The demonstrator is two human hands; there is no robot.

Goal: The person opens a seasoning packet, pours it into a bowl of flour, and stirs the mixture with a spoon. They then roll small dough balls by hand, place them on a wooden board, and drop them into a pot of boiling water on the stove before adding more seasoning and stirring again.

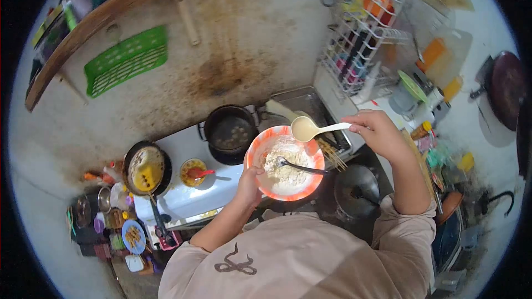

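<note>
My left hand [250, 184] grips the left rim of an orange-and-white bowl [256, 152]. Pale flour-like powder and crumbly dough [285, 180] fill the bowl, and a dark-handled spoon [302, 168] rests in it, its handle over the right rim. Pinched in my right hand [370, 125] is the handle of a cream ladle [306, 129]. The ladle's bowl is above the far right rim and looks filled with a pale liquid.
On the white stove top [177, 147] sit a dark pot [231, 158] with round pieces in liquid, a frying pan [162, 180] holding something yellow, and a small bowl with a red spoon [200, 174]. A wok [357, 191] lies to the right, below a white wire rack [354, 61].
</note>
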